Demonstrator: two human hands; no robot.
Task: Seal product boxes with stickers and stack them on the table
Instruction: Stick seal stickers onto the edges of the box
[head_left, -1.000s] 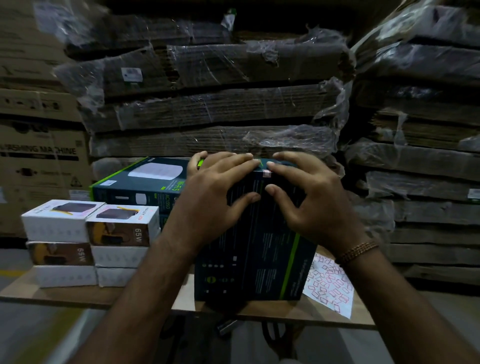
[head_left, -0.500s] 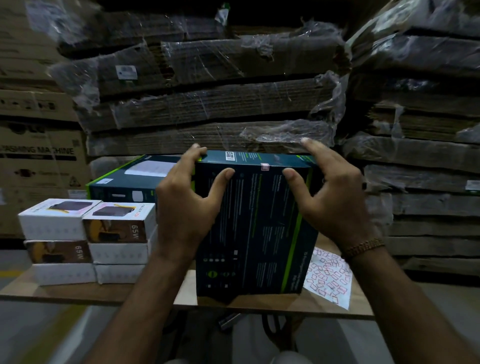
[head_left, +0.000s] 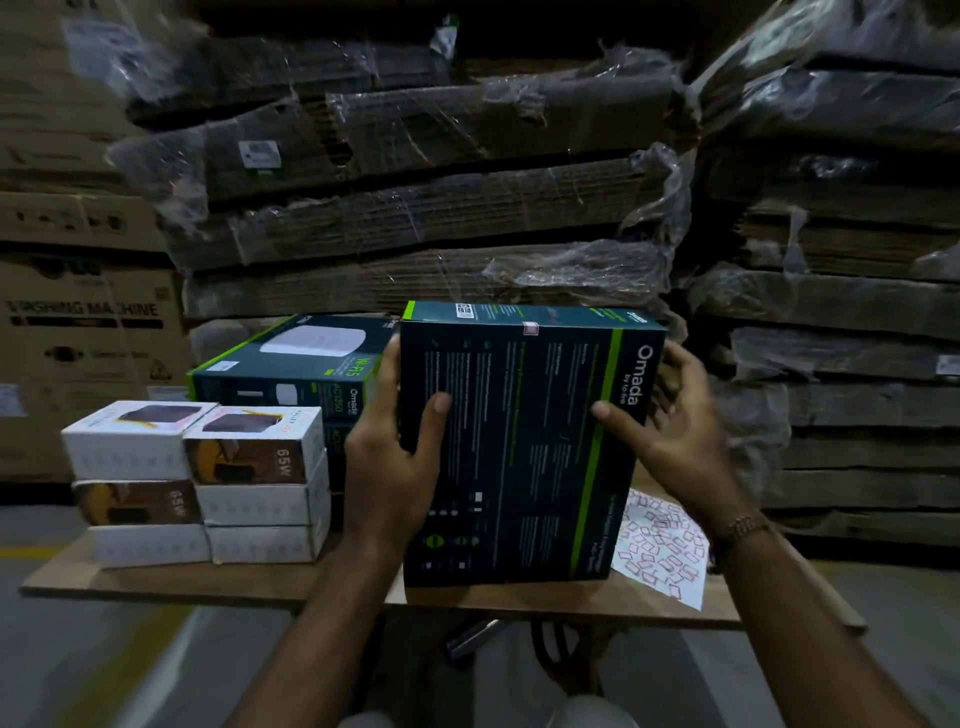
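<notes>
Gripping the dark teal cardboard box (head_left: 519, 447) upright on the desk (head_left: 311, 592), left hand (head_left: 395, 467) and right hand (head_left: 670, 436) risk toppling it if either grip slackens unevenly.

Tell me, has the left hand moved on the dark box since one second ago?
Yes. The left hand slid from the sticker at the top edge down the dark box to grip its left side.

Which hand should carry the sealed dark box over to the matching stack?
Left, probably. The left hand already grips the dark box on the side facing the matching stack, which sits to the left. The right hand holds the far side, near the sticker sheet.
</notes>
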